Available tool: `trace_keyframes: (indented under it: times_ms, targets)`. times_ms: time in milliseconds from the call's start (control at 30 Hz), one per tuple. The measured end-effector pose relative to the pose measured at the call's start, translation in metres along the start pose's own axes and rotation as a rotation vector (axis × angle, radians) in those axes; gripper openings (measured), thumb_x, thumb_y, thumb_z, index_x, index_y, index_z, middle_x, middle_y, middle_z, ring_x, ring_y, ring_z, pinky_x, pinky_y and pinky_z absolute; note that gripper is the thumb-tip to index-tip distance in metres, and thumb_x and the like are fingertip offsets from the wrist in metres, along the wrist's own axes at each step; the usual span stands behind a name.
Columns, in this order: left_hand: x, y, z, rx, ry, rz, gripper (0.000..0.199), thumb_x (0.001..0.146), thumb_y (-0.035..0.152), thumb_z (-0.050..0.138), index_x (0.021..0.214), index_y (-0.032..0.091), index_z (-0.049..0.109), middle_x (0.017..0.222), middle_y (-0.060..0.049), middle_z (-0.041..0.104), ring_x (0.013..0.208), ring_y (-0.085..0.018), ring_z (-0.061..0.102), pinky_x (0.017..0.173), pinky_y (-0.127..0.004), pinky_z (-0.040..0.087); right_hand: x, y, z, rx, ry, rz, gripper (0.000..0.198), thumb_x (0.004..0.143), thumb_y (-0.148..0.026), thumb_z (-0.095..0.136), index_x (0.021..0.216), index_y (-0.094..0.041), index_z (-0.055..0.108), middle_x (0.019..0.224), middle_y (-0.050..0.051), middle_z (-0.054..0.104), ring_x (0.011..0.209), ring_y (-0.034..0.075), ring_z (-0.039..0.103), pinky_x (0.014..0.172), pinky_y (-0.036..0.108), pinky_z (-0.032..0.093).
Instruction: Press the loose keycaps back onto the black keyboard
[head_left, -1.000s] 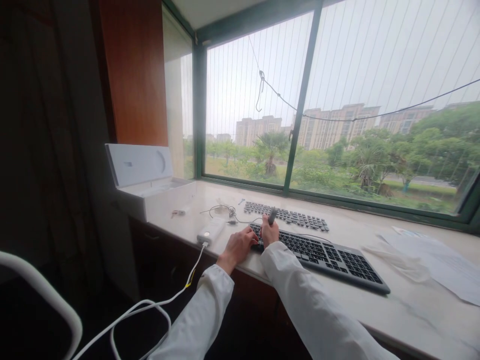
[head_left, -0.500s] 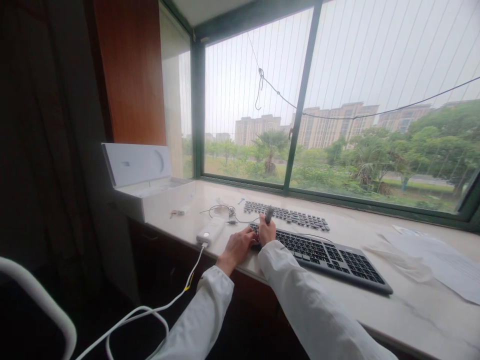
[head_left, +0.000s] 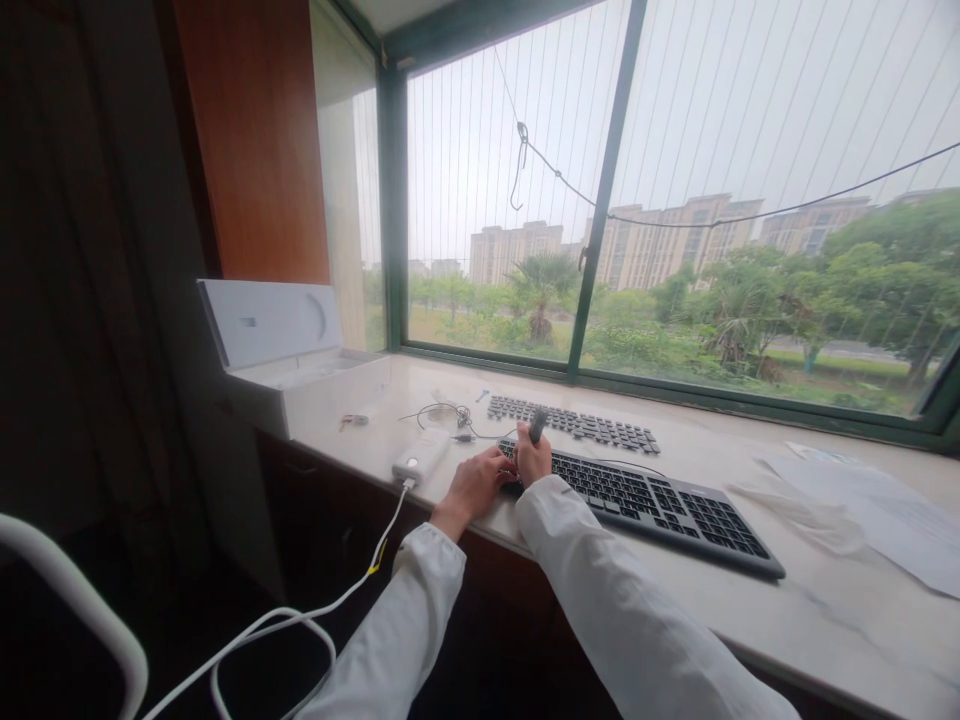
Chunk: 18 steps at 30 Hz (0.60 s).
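Note:
A black keyboard [head_left: 637,500] lies slantwise along the front of the counter, its left end partly covered by my hands. My right hand [head_left: 531,460] is closed around a dark-handled tool [head_left: 538,425] held upright over that left end. The tool's lower end is hidden, so its kind does not show. Against the keyboard's left end, my left hand [head_left: 480,482] has its fingers bent and drawn together beside my right hand; what they pinch is hidden. Behind the keyboard, loose black keycaps [head_left: 600,430] are laid out in rows.
A white device [head_left: 420,455] with a white cable [head_left: 386,535] sits left of my hands. A thin black cable [head_left: 442,408] curls behind it. An open white box [head_left: 315,375] stands far left. Tissue [head_left: 810,518] and papers [head_left: 877,510] lie right. A window [head_left: 525,200] backs the counter.
The view has shifted slightly. My hands keep nearly the same place at the keyboard's left end, and the tool stays in my right hand.

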<state>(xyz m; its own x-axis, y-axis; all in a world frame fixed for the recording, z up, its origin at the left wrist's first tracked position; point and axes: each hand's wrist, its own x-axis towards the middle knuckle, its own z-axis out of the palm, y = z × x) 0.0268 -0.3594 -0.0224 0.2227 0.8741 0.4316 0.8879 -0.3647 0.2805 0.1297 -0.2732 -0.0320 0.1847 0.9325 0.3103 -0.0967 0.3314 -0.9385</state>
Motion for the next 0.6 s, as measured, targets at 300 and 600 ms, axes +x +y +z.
trace_keyframes:
  times_ms: [300, 600]
  targets:
    - [0.002, -0.004, 0.002, -0.094, -0.011, -0.019, 0.018, 0.085, 0.021, 0.054, 0.098, 0.025, 0.067, 0.104, -0.002, 0.066, 0.094, -0.018, 0.061, 0.078, -0.026, 0.047, -0.014, -0.004, 0.000, -0.309, 0.025, -0.319, 0.045, 0.082, -0.059, 0.041, 0.056, -0.022, 0.040, 0.048, -0.003, 0.043, 0.049, 0.012, 0.039, 0.051, 0.025, 0.033]
    - [0.003, -0.004, 0.005, -0.020, 0.009, -0.021, 0.015, 0.086, 0.023, 0.054, 0.093, 0.027, 0.067, 0.102, 0.001, 0.068, 0.092, -0.017, 0.063, 0.075, -0.024, 0.046, -0.026, -0.014, 0.000, -0.253, 0.033, -0.320, 0.047, 0.081, -0.064, 0.041, 0.056, -0.024, 0.038, 0.046, -0.002, 0.041, 0.047, 0.014, 0.039, 0.048, 0.028, 0.036]
